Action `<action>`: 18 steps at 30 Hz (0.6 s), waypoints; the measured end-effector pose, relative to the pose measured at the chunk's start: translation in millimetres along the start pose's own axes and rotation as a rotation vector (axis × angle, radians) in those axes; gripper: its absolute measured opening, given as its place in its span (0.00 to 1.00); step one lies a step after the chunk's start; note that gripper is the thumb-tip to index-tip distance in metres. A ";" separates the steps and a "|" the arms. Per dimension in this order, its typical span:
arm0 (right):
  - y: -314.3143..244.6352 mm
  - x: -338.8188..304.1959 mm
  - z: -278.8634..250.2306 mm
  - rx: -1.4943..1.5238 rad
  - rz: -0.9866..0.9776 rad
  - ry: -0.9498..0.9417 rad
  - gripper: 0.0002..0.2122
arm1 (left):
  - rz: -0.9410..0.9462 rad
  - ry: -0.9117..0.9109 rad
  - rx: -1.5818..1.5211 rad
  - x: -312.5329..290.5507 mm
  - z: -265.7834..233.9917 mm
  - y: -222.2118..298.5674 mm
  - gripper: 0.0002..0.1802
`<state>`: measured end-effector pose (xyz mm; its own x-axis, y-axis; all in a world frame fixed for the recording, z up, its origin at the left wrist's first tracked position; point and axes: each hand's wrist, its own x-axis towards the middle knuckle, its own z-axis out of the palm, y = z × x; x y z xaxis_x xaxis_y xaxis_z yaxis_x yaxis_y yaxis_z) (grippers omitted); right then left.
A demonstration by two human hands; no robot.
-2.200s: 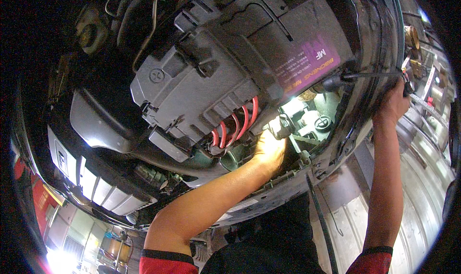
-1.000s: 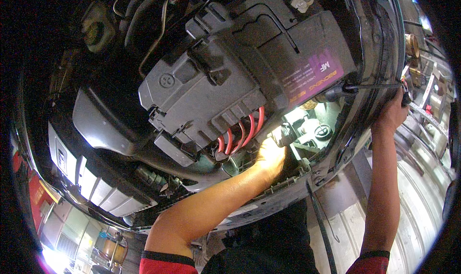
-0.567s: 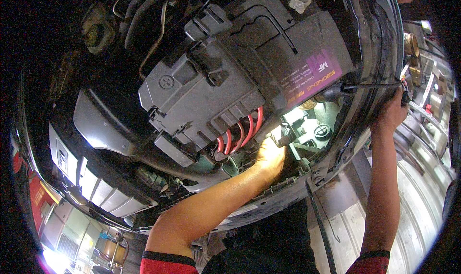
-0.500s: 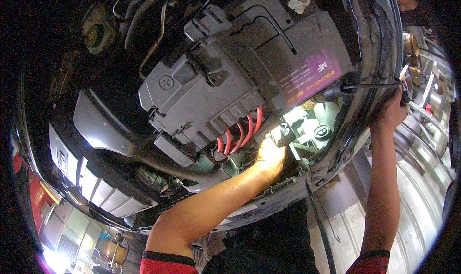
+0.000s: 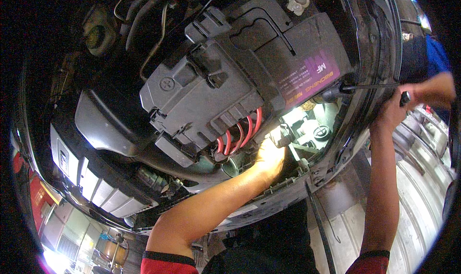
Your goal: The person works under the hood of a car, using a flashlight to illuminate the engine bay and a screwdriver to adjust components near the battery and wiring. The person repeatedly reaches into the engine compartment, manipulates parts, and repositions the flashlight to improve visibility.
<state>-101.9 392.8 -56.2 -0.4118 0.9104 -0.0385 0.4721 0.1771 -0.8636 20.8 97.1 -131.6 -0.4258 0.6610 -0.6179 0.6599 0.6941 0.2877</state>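
My left hand (image 5: 270,155) reaches down into the engine bay, strongly lit, below the battery (image 5: 307,58). Its fingers are hidden behind a dark fitting (image 5: 283,134). At the car's right front edge, my right hand (image 5: 391,111) is closed around a dark-handled tool (image 5: 405,98), whose rounded end sticks out of the grip. A thin black rod (image 5: 370,86) runs from that hand toward the battery's lower corner; whether it joins the handle is unclear. A co-worker's hand (image 5: 434,92), smeared by motion, is close beside my right hand.
A grey fuse box cover (image 5: 201,91) sits left of the battery, with several red cable sleeves (image 5: 247,130) under it. A white reservoir cap (image 5: 321,131) lies in the light. The bumper edge (image 5: 269,197) crosses below my left forearm. A strap-like dark bar (image 5: 319,226) hangs between my arms.
A co-worker's arm and blue clothing have come in from the right, the hand now next to my right hand. My right hand has shifted slightly; my left hand looks unchanged.
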 end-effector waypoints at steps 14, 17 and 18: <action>8.1 11.9 -4.4 -0.266 -0.100 0.111 0.28 | -0.029 0.085 0.175 -6.3 -4.5 0.1 0.25; 17.0 20.4 -6.9 -0.248 -0.147 0.107 0.28 | -0.010 0.150 0.236 -9.6 -8.4 -1.0 0.25; 19.9 22.0 -7.7 -0.240 -0.138 0.115 0.28 | 0.024 0.085 0.220 -8.6 -9.4 -2.0 0.26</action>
<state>-95.6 419.3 -70.4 -0.4005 0.9055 0.1398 0.5943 0.3729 -0.7126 17.3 92.7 -120.0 -0.4530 0.7045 -0.5463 0.7855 0.6052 0.1292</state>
